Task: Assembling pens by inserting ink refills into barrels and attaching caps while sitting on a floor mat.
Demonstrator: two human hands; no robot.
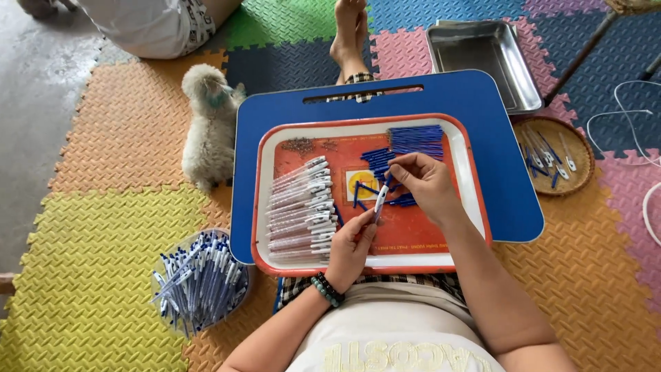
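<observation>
My left hand (350, 246) grips a white pen barrel (379, 201) upright over the red tray (468, 186). My right hand (423, 184) pinches a blue part at the barrel's top end. A row of white pen barrels (301, 211) lies on the tray's left side. Blue refills (416, 140) are stacked at the tray's far right, with loose blue caps (376, 160) beside them. Small metal springs (299, 145) lie in the far left corner. The tray rests on a blue lap table (502, 158).
A clear bowl of finished blue-and-white pens (198, 281) stands at my left on the foam mats. A woven basket (555, 154) with a few pens and a metal tray (485, 58) sit to the right. A small white dog (210, 124) lies left of the table. Another person sits beyond.
</observation>
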